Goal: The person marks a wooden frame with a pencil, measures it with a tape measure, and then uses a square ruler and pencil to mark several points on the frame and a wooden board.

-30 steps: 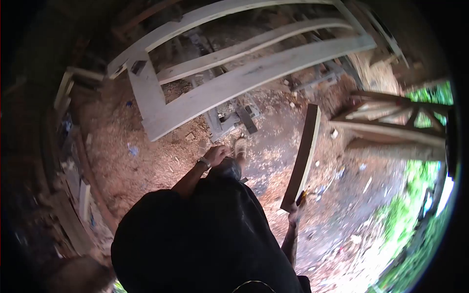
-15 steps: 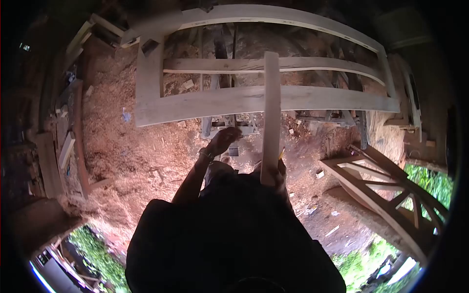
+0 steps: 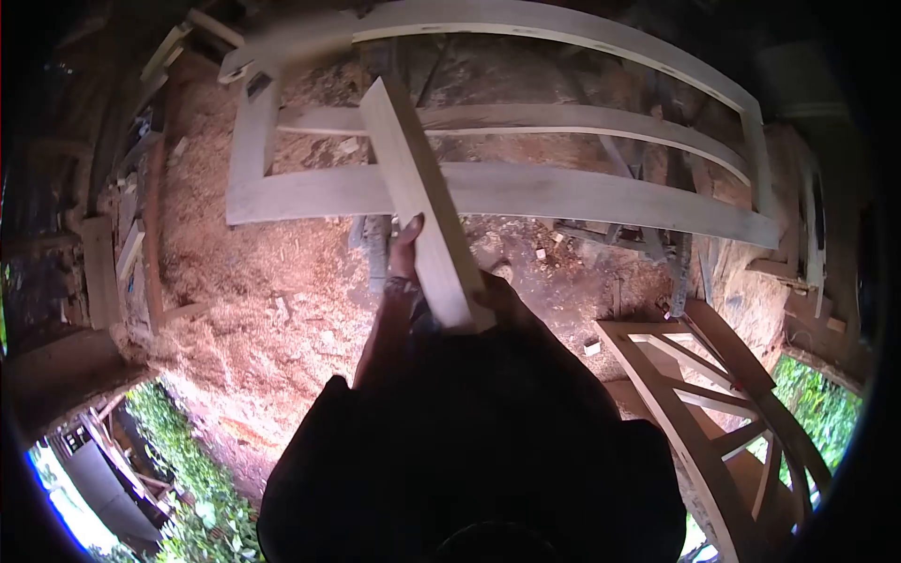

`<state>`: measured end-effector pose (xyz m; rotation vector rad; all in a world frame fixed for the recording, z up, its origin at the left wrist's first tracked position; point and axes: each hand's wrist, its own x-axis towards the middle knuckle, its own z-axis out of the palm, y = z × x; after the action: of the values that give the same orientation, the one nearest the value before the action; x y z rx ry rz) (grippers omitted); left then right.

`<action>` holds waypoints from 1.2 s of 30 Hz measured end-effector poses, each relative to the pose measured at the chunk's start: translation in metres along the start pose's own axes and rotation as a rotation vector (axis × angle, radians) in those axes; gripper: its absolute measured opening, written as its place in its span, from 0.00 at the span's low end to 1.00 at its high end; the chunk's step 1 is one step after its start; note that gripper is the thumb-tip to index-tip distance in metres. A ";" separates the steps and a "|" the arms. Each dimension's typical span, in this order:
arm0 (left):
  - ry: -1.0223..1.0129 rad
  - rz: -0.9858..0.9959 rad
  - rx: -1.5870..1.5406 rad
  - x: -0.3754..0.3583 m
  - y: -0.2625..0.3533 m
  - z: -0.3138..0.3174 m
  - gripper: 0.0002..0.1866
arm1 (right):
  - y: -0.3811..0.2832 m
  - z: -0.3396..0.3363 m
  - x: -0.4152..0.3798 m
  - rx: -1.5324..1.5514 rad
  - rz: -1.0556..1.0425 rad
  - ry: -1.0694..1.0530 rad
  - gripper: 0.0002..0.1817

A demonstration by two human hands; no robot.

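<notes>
A long pale wooden board (image 3: 418,192) slants away from my body, its far end above the large wooden frame (image 3: 582,192). My left hand (image 3: 405,253) grips the board's left edge, partly hidden behind it, with the thumb on the wood. Around the near end, at the right edge, my right hand (image 3: 496,298) is closed on the same board; its fingers are dark and partly hidden. The frame lies across supports beyond my hands, with a narrower rail (image 3: 563,116) running through its middle.
A slatted wooden frame (image 3: 676,403) leans at the lower right. Wood shavings cover the ground (image 3: 253,281). Timber pieces (image 3: 153,235) stand along the left side, and more wood (image 3: 812,220) is at the right. Green plants (image 3: 188,469) show at the lower left.
The board has tilted, its far end swinging left. My left hand has moved from free air onto the board. The view has shifted, and the pencil seen by my right hand no longer shows.
</notes>
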<state>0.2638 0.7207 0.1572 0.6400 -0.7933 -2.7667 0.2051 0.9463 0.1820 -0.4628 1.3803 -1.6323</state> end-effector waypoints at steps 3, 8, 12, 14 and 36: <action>0.306 0.109 0.351 0.021 0.011 -0.009 0.32 | 0.003 -0.041 0.019 -0.325 -0.114 0.056 0.25; 0.138 0.008 0.396 0.072 0.024 -0.020 0.34 | 0.024 -0.123 0.034 -0.863 -0.435 0.251 0.31; 0.099 -0.025 0.497 0.110 0.022 -0.017 0.25 | 0.009 -0.158 0.015 -0.806 -0.189 0.449 0.25; 0.141 -0.106 0.498 0.125 0.017 -0.035 0.23 | -0.001 -0.160 0.005 -0.778 -0.204 0.553 0.20; 0.016 -0.217 0.812 0.445 0.030 0.032 0.16 | -0.060 -0.309 0.194 -0.693 0.025 0.324 0.17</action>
<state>-0.1444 0.5785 0.0413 0.9048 -1.9691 -2.5268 -0.1531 0.9610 0.0921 -0.5837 2.1945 -1.2040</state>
